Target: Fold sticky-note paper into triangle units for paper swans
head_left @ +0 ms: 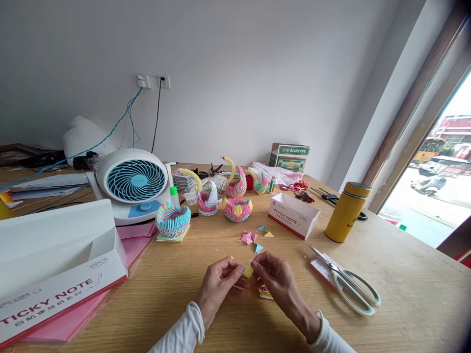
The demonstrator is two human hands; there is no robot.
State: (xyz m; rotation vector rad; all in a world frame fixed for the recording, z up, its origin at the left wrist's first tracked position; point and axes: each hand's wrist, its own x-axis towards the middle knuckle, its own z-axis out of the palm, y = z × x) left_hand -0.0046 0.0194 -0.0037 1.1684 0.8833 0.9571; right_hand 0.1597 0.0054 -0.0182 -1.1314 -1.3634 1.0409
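Observation:
Between my two hands is a small yellow piece of paper [248,271], pinched at its edges. My left hand [220,280] grips its left side with thumb and fingers. On the right side, my right hand [275,275] pinches it too. Partly hidden under my right hand lies a stack of paper slips [265,292]. Just beyond my hands are folded paper triangles: pink pieces [248,238], a blue one [258,248] and a yellow one [269,234].
Folded-paper swans [208,200] and a paper bowl [237,210] stand farther back. A blue paper basket [172,219] and a fan [136,181] are left. To the right are scissors [346,279], a yellow bottle [348,212] and a sticky note box [293,215]; a larger box [66,294] sits front left.

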